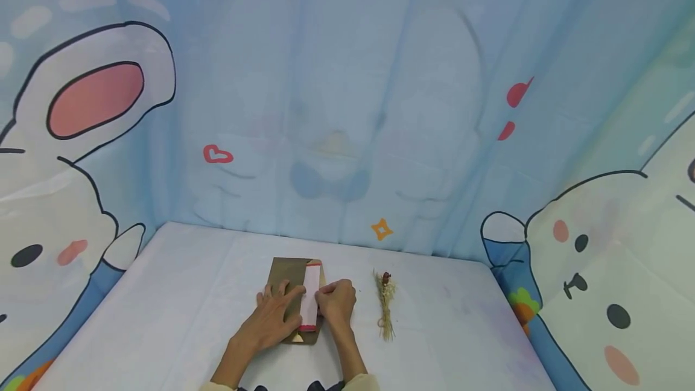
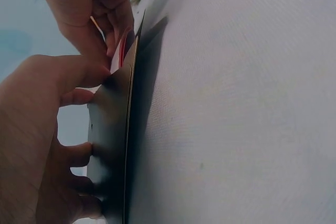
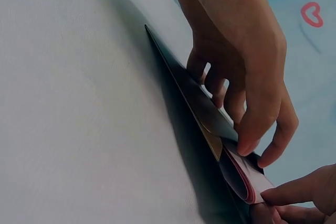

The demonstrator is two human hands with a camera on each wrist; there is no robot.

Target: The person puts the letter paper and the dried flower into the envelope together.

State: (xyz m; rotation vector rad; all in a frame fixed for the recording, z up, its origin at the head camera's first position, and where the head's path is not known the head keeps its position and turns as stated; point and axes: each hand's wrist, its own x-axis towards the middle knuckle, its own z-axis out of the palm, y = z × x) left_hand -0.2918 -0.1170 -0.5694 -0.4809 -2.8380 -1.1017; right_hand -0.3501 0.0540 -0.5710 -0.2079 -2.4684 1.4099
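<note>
A dark olive-brown card or folder lies flat on the white-covered table in the head view. Along its right side runs a pale pink paper band with red ends, bent over in a loop as the right wrist view shows. My left hand rests on the card with spread fingers, its thumb and forefinger at the band's left edge. At the band's right edge, my right hand pinches the paper between thumb and fingers. Several left fingertips press on the card's face.
To the right of my right hand lies a small tied bunch of dried flowers. The white table ends at a blue curtain printed with cartoon animals, which hangs behind it and at both sides.
</note>
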